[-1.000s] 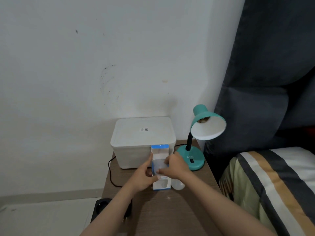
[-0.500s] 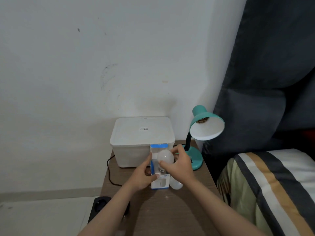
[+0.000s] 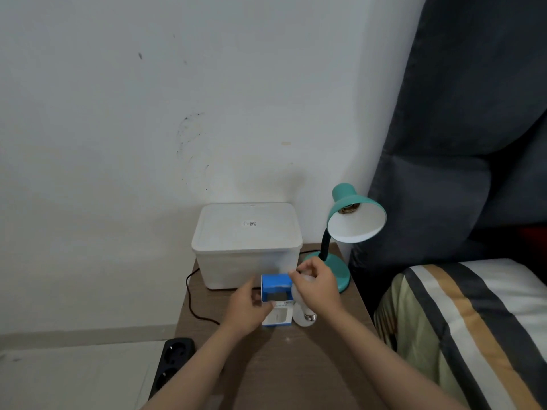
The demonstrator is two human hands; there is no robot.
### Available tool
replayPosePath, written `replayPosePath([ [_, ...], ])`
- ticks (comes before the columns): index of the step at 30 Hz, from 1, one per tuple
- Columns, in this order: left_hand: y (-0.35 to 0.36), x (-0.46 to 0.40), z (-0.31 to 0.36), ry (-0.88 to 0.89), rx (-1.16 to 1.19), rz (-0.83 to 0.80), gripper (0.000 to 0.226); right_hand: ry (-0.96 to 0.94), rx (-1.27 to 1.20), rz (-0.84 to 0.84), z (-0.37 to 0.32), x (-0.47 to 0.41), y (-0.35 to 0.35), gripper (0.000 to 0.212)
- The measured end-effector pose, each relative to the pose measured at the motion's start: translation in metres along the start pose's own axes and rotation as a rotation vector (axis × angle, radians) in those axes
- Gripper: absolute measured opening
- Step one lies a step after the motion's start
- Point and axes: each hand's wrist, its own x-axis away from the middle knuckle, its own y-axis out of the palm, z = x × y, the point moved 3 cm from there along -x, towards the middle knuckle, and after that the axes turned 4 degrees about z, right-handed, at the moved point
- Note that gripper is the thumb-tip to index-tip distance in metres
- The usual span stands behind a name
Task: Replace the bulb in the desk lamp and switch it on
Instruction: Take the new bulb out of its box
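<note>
Gripping the new bulb (image 3: 299, 294) beside its blue box (image 3: 276, 300), steadied on the surface (image 3: 296, 365) by the left hand (image 3: 247, 310), the right hand (image 3: 318, 287) is best kept gentle toward the lamp (image 3: 350, 221)'s empty socket.

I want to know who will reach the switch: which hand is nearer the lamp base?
Right. The right hand is just in front of the lamp base, overlapping it; the left hand is farther left, gripping the bulb box.
</note>
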Motion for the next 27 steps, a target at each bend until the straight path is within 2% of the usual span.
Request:
replayPosePath([
  [3,0.002,0.003,-0.001,-0.01,0.004,0.058,0.06,-0.002,0.108,-0.024,0.002,0.005,-0.002,0.021],
  [9,0.004,0.003,-0.004,0.084,-0.093,0.146,0.045,-0.088,0.432,-0.142,0.012,0.012,0.003,0.029],
  [13,0.007,0.004,-0.006,0.127,-0.153,0.17,0.03,-0.133,0.511,-0.153,0.013,0.014,0.008,0.024],
  [17,0.009,0.004,-0.01,0.125,-0.158,0.176,0.024,-0.136,0.548,-0.152,0.017,0.013,0.01,0.026],
  [20,0.009,0.004,-0.009,0.136,-0.175,0.183,0.025,-0.117,0.491,-0.14,0.021,0.015,0.01,0.034],
  [24,0.011,0.005,-0.01,0.136,-0.209,0.19,0.028,0.025,0.186,-0.111,0.014,0.017,-0.005,0.033],
  [27,0.013,0.006,-0.01,0.149,-0.26,0.186,0.038,0.155,-0.021,-0.158,0.012,0.017,-0.022,0.031],
])
